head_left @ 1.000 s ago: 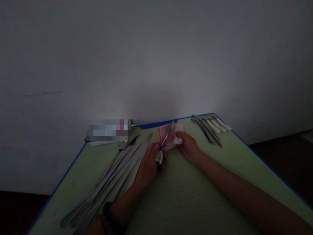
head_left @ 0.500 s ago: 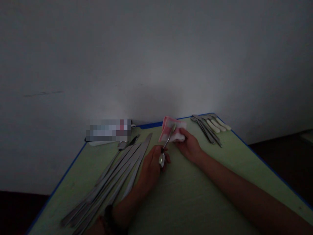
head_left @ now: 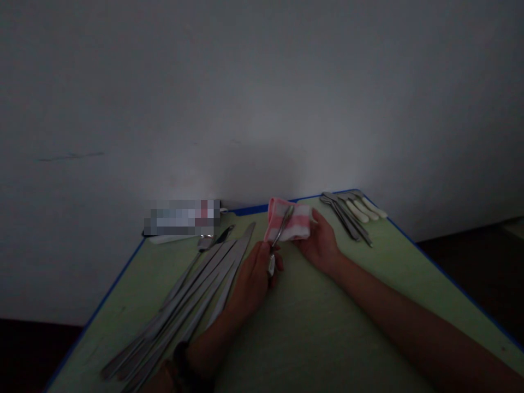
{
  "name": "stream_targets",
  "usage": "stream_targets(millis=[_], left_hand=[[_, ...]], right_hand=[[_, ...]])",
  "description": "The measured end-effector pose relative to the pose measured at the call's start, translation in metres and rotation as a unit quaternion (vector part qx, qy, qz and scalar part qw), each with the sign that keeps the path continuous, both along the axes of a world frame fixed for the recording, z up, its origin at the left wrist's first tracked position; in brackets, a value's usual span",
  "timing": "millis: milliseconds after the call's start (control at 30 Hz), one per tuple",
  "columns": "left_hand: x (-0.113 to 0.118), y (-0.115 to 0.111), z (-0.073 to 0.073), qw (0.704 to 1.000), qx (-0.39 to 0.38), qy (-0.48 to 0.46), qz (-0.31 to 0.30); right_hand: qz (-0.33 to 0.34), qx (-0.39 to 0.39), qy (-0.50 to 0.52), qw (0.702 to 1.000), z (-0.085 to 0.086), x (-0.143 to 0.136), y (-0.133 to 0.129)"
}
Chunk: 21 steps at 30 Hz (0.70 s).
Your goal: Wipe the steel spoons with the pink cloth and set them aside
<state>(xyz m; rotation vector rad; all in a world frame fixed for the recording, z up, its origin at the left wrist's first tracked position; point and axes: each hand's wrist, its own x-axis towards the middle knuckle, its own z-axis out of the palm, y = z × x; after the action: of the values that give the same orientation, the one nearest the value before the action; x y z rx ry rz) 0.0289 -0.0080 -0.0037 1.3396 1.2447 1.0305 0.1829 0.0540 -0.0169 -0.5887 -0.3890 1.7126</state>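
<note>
My left hand [head_left: 254, 271] is closed round a slim, shiny metal spoon [head_left: 282, 226], tilted up and away from me; its exact shape is hard to make out in the dim light. The spoon's far end lies in front of a folded pink-and-white cloth [head_left: 302, 221]. My right hand [head_left: 321, 240] holds this cloth at its right edge, thumb raised beside it and the other fingers partly hidden behind. Left of my left hand, several long metal knives or flat-handled utensils [head_left: 196, 289] lie fanned out on the table.
Cutlery with white handles [head_left: 360, 210] and plain metal cutlery [head_left: 341, 218] lie at the table's back right corner. A blurred-out box-like object [head_left: 182, 218] sits at the back left. The green table [head_left: 311, 327] has blue edging and meets a grey wall [head_left: 262, 98].
The spoon has turned slightly in my left hand. The cloth has opened flatter and shifted a little left, and my right thumb has lifted off its face.
</note>
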Motion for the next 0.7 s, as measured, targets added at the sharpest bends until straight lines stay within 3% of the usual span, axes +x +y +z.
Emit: stream_targets(millis=[267,467,700], left_hand=[[0.000,0.000,0.000,1.000,0.003,0.013,-0.010],[0.001,0.000,0.001,0.998,-0.001,0.046,-0.033],[0.000,0.000,0.004,0.982,0.017,0.172,-0.075]], right_hand=[[-0.015,0.015,-0.025,0.999,-0.012,-0.002,0.009],[0.010,0.054,-0.041,0.998,-0.011,-0.004,0.005],[0.018,0.064,-0.074,0.995,-0.010,-0.005,0.001]])
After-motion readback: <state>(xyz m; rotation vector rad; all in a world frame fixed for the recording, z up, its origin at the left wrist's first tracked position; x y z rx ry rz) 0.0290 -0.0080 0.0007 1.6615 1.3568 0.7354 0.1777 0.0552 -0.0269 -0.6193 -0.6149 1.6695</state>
